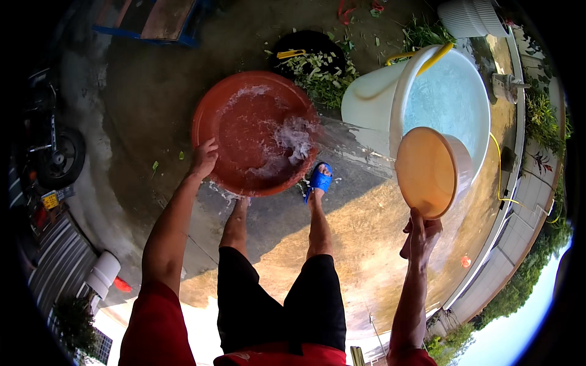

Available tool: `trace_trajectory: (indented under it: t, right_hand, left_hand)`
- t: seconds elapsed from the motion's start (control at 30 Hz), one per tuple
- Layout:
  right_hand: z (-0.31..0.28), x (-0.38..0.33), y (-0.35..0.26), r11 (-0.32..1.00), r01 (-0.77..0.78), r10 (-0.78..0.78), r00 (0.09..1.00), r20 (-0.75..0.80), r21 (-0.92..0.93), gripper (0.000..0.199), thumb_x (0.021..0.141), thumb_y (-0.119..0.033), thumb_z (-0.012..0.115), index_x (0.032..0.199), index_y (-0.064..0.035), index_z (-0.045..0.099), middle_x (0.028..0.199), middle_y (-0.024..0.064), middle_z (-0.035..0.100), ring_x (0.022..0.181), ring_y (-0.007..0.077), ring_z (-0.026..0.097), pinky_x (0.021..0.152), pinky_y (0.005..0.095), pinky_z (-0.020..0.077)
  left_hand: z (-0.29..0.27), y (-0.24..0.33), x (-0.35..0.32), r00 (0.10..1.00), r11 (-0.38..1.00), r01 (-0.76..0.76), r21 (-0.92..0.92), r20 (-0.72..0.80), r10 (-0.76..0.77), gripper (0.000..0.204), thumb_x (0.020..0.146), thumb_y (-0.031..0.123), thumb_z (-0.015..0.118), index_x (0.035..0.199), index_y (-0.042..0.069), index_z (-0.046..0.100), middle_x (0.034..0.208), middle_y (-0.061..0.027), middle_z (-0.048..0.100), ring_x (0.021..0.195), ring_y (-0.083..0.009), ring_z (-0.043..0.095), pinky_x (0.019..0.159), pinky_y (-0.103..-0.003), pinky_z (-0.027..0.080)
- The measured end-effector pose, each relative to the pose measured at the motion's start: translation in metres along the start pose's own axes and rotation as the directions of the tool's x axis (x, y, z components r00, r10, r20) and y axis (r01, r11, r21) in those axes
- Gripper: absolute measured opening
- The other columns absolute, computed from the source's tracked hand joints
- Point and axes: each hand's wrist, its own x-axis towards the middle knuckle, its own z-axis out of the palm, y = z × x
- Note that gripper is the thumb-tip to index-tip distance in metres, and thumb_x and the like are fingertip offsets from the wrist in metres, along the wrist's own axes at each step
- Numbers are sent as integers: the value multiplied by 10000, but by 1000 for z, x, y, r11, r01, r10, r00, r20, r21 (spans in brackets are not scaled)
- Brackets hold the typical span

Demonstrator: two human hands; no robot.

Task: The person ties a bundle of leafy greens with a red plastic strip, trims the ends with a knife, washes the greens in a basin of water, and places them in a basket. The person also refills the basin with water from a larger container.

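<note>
A wide reddish-brown basin (238,146) is in front of my feet, with water splashing inside it. My left hand (204,160) grips its left rim, the fingers over the edge. Off to the right, my right hand (420,235) is closed on the near rim of a smaller orange plastic basin (425,174), which is tipped with its hollow side toward the red one. A sheet of water (354,143) flies between the two. Behind the orange basin, and partly hidden by it, stands a large white tub (372,100) full of pale blue water.
A yellow hose (434,59) hangs over the tub's rim. Chopped green stalks (323,76) and a yellow-handled tool (291,53) lie beyond the red basin. My right foot wears a blue slipper (318,182) close to the basin. A motorbike wheel (61,157) is far left.
</note>
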Motion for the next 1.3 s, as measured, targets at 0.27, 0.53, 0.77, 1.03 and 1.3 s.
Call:
trace_trajectory:
  t: [0.27,0.53,0.77,1.03,1.3]
  right_hand:
    - [-39,36,-37,925,338,-358,929,-97,-174,416,976,-112,761,1327,18,580,1024,144,750,915,233,724,822,369,582]
    - [-135,212,66,617,52,-285,945,-161,-785,261,1007,-291,699,1027,-44,618,882,174,783,815,412,767,718,534,602]
    - [-63,266,141,651,53,-128,991,-40,-757,347,983,-349,668,1007,-4,648,850,234,763,739,412,763,664,515,610]
    - [-27,237,98,754,-639,441,661,607,148,260,996,-321,570,838,-118,538,595,-24,422,430,118,397,400,324,368]
    - [-56,139,28,922,-315,161,840,518,225,434,1000,-353,692,694,-68,579,533,-6,469,412,109,430,382,316,353]
  left_hand:
    - [72,6,-233,992,987,110,121,45,-116,549,960,9,714,1489,-25,569,1279,-191,730,1059,-209,720,938,-339,584]
    - [71,29,-474,737,754,656,35,-250,-629,520,1010,108,665,1511,47,538,1275,-138,750,1059,-274,778,810,-445,593]
    - [96,70,-531,650,657,752,56,-226,-725,504,1037,53,633,1527,41,516,1303,-167,739,1090,-311,775,853,-460,600]
    - [81,107,-532,758,800,596,-74,-276,-590,571,1030,145,684,1556,36,491,1292,-188,748,1077,-322,777,871,-494,606]
    - [112,77,-547,778,812,559,-168,-233,-583,539,1030,146,689,1536,43,534,1278,-172,756,1101,-319,776,892,-513,604]
